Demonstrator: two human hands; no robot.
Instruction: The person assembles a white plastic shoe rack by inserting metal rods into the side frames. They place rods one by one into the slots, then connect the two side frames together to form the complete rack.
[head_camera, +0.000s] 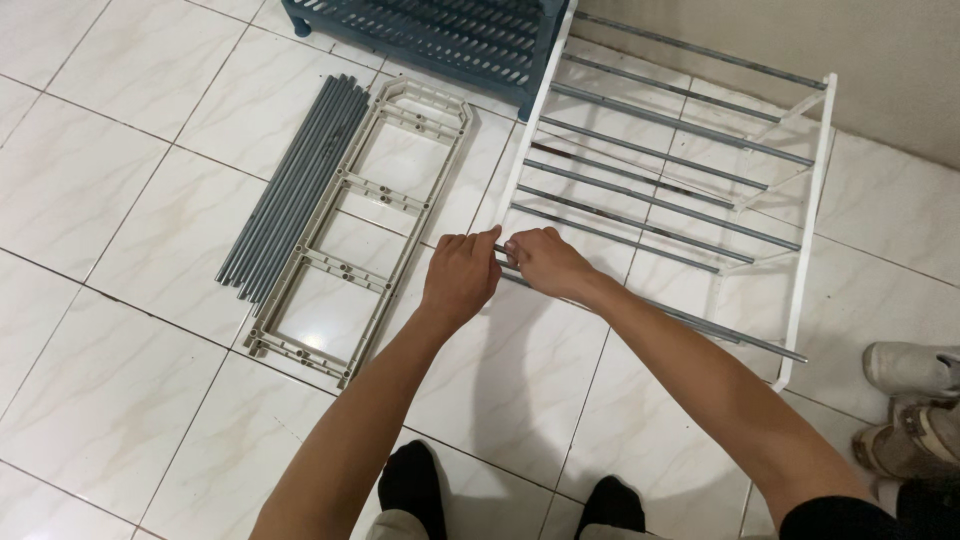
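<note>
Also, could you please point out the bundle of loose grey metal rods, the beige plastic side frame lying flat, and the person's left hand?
Bundle of loose grey metal rods (296, 178): head view, middle of the bundle.
Beige plastic side frame (345, 268): head view, a crossbar.
Left hand (462, 275): head view, back of the hand.

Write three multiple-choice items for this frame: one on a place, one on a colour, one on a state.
1. Where does the bundle of grey rods lie?
A. left of the beige frame
B. on the white rack
C. beside the shoes

2. What colour is the plastic shelf at the top?
A. red
B. blue
C. yellow

3. What are both hands doing?
A. resting on the floor
B. gripping one metal rod
C. lifting the beige frame

Key: 1 A, the rods lie along the beige frame on its left. 2 B, its slats show blue. 3 B, left hand and right hand pinch a rod at the white rack.
</note>
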